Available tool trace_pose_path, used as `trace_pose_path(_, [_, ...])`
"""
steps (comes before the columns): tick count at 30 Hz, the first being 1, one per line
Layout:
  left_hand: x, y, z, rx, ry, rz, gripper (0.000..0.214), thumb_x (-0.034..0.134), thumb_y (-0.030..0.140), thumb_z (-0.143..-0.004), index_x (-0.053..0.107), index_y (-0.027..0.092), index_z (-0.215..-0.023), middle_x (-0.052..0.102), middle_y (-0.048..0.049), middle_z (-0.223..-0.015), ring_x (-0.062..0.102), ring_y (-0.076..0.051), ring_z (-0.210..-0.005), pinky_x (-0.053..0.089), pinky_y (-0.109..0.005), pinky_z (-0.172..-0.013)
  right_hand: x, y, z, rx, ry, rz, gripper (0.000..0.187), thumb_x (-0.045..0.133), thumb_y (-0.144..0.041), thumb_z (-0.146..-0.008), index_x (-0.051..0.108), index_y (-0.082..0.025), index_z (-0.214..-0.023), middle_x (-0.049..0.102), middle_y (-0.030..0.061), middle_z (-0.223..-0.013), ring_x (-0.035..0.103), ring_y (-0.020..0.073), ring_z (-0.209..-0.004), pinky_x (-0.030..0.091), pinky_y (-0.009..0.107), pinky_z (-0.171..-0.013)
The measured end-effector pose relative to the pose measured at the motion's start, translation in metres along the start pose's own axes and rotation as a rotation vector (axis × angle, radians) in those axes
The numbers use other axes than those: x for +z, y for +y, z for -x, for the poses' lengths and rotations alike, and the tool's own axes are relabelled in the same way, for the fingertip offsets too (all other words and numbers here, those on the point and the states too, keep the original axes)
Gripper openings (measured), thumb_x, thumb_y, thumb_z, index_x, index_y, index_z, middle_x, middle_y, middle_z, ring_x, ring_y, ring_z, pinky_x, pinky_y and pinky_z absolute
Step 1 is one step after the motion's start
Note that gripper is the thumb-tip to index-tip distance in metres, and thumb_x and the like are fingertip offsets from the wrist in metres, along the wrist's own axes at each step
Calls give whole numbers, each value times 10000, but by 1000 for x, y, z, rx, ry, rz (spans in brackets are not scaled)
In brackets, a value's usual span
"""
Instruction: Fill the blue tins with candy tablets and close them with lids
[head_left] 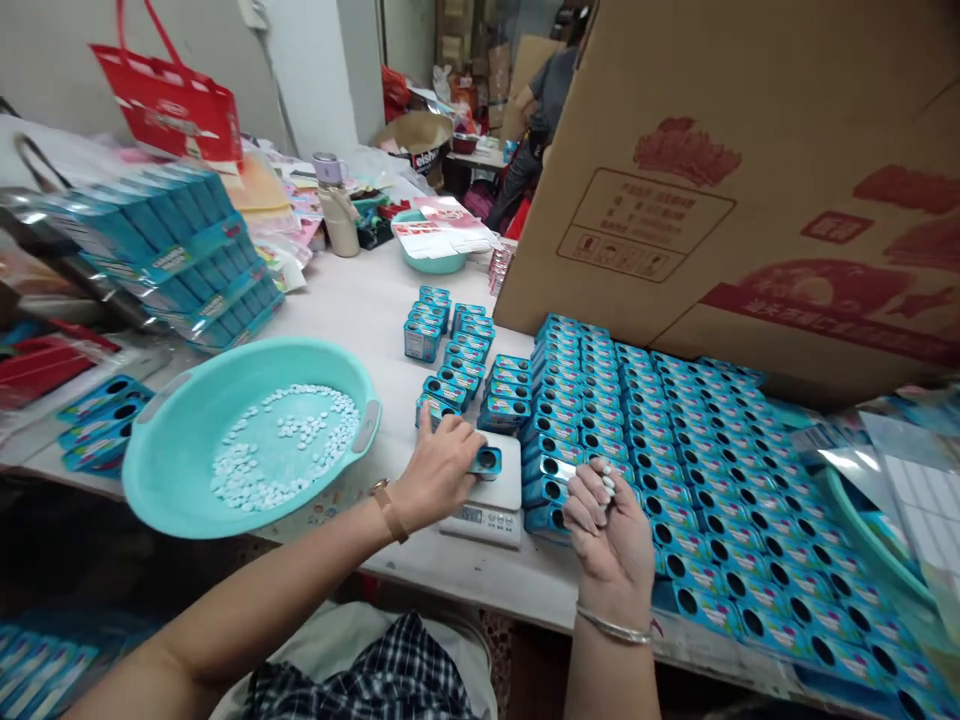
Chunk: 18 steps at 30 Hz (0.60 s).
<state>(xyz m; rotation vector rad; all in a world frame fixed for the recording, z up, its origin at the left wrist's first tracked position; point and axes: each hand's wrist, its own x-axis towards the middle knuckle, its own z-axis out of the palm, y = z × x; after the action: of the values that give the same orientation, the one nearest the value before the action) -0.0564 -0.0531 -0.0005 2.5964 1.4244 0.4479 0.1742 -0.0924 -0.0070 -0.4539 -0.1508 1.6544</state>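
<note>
Your left hand (441, 468) part-bent, gripping box (490, 461) on scale (510, 470); your right hand (609, 520) half-curled round few tablets (607, 480). Rows of boxes (675, 470) look done, contents unclear; basin (176, 460) tablets left.

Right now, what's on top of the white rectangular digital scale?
A small blue box with a dark round top spot appears to stand on the scale, the left hand against it. That hand hides the box's left part and some of the platform; anything beneath isn't visible.

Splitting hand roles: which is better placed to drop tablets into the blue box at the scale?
Probably the right hand: beside the scale, it appears to hold white tablets; the left hand is at the box.
</note>
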Motion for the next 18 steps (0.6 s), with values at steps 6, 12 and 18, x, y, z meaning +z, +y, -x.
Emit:
trace_pose_path(6, [-10,-47,24,-43,-36,-133,287,565,64,-731,603,202,-980,627,-63,-987,502,-285,-1085,56,-708,-1088,-6,8,-9,29,22,-3,115,477,-107,-901,457,-185,-820,359,-96,-575,329,29,-390,267,136,-326])
trace_pose_path(12, [1,-61,12,-100,60,-158,389,569,106,-780,552,179,-1161,585,-110,-1148,459,-292,-1187,126,-627,-1130,22,40,-18,130,60,8,153,458,-116,-915,445,-194,-783,348,-96,-567,323,34,-370,271,145,-315])
trace_pose_path(18, [-38,-61,89,-180,407,113,796,681,413,-785,293,175,-1438,462,-160,-1360,353,-316,-1327,203,-550,-1148,24,75,-39,374,77,81,205,598,-106,-802,431,-209,-740,427,-76,-617,397,48,-411,377,162,-359])
